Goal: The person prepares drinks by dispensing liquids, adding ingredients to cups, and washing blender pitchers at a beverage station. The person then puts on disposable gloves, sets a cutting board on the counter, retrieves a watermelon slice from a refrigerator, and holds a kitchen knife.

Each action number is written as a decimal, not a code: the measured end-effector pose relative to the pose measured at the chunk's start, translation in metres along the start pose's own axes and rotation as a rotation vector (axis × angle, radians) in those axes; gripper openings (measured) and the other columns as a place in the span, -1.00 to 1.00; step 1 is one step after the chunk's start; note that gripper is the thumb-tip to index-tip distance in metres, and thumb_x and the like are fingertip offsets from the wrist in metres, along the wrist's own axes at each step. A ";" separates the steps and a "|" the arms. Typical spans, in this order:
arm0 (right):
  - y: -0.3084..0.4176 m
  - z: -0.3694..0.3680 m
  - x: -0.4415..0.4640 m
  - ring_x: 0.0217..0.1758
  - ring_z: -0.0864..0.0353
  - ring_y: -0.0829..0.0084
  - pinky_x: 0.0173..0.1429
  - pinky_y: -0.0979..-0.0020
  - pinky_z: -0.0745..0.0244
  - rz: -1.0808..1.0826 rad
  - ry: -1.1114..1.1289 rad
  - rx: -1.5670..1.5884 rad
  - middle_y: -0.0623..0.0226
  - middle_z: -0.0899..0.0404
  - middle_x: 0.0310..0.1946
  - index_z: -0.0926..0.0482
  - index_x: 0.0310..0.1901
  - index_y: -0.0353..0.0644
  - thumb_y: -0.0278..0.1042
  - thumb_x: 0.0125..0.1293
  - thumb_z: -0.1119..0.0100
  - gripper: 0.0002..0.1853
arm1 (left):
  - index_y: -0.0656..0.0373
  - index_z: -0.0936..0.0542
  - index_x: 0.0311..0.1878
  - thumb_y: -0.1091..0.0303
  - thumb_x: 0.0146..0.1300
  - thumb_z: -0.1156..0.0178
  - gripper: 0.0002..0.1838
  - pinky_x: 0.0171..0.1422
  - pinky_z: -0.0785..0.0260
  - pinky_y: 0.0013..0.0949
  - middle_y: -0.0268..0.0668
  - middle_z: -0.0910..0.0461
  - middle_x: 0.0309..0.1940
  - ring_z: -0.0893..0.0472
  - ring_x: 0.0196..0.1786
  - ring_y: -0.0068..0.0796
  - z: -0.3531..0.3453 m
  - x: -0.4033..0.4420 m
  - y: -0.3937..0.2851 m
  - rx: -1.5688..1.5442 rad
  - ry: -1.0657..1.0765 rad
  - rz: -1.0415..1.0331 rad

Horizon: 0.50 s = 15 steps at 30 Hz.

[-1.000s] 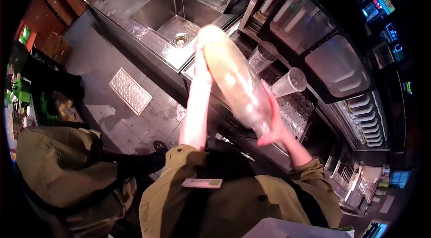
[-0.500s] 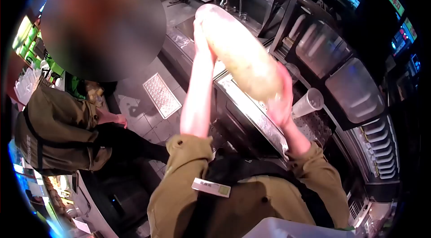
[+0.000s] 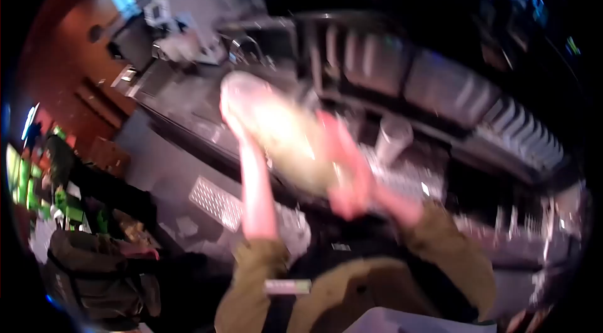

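A large, pale, shiny container is held tilted in front of my chest, its upper end toward the sink. My left hand is wrapped along the left side of its upper end. Around its lower right end are the fingers of my right hand. Strong glare and motion blur hide its contents and its exact shape. Beyond my right hand a clear cup stands on the counter.
The sink faucet and counter lie ahead. Lidded bins line the right. A metal floor plate is at the lower left. A co-worker in a brown top stands at left.
The view has swung, blurring the scene. The container, still between both hands, now appears lower and farther left. The co-worker appears lower in the view.
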State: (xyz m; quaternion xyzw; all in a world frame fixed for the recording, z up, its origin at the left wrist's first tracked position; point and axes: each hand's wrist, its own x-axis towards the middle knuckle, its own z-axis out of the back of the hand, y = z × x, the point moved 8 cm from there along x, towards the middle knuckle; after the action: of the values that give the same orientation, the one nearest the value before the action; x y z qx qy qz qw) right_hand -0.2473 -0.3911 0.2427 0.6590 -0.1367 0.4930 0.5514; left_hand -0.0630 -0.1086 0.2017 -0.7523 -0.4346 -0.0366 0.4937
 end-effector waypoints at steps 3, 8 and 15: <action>-0.011 0.008 0.005 0.35 0.09 0.07 0.32 0.20 0.05 -0.050 -0.096 0.025 -0.13 -0.01 0.23 -0.16 0.18 -0.17 -0.18 -0.17 -0.25 -0.19 | 0.35 -0.10 0.22 -0.15 0.11 0.06 -0.19 0.35 0.06 -0.35 -0.13 -0.11 0.22 -0.16 0.25 -0.29 -0.081 -0.058 -0.027 -0.737 0.584 0.552; -0.033 0.018 0.057 0.29 -0.09 0.29 0.25 0.33 -0.11 -0.184 -0.205 0.197 0.03 -0.08 0.22 -0.23 0.12 -0.41 -0.03 -0.10 -0.29 -0.18 | 0.37 -0.19 0.16 -0.06 0.22 0.25 -0.34 0.30 -0.07 -0.29 -0.06 -0.20 0.15 -0.27 0.17 -0.25 -0.052 -0.028 -0.028 -0.109 0.119 0.324; -0.058 0.025 0.053 0.24 -0.13 0.36 0.26 0.38 -0.09 -0.020 -0.186 -0.064 0.15 -0.15 0.18 -0.19 0.19 -0.24 -0.29 0.11 0.03 -0.43 | 0.35 -0.25 0.14 0.02 0.29 0.32 -0.42 0.28 -0.12 -0.30 -0.05 -0.40 -0.01 -0.44 0.02 -0.30 -0.067 -0.015 -0.032 -0.170 0.348 0.252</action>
State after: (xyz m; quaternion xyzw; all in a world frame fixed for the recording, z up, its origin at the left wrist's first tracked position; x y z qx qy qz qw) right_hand -0.1672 -0.3729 0.2535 0.6853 -0.1964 0.4196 0.5619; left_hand -0.0696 -0.1655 0.2516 -0.8219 -0.2410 -0.1403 0.4968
